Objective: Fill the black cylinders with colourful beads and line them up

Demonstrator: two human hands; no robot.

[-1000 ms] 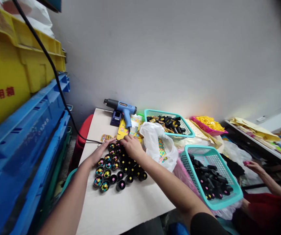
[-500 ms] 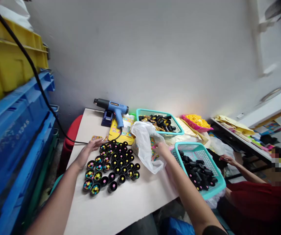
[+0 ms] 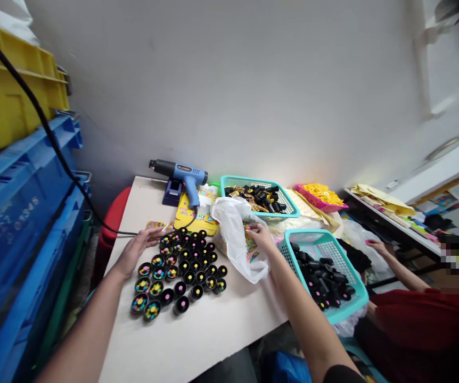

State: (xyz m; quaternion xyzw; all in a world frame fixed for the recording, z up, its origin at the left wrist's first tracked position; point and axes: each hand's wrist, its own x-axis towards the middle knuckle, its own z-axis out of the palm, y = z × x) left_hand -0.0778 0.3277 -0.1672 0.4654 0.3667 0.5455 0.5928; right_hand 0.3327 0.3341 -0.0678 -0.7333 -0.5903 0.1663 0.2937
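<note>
Dozens of squat black cylindrical caps (image 3: 185, 271) stand upright in a tight cluster on the pale laminate table (image 3: 165, 340); some show packed multicoloured dots in their round faces, others a single pink or yellow dot at the centre; the person's left hand (image 3: 139, 246) lies open, fingers spread apart, just beside the upper left edge of the cluster; the right hand (image 3: 260, 238) reaches into a crumpled white plastic bag (image 3: 233, 239), its fingers (image 3: 253, 229) curled at a colourful printed sheet (image 3: 249, 242), though whether they clamp it cannot be told; a teal plastic mesh basket (image 3: 353, 282) of black moulded pieces (image 3: 321, 274) sits just right of that hand; a blue hot-air gun (image 3: 181, 173) rests on a dark stand (image 3: 172, 192) beyond the caps; a co-worker's hand (image 3: 377, 246) shows at far right.
</note>
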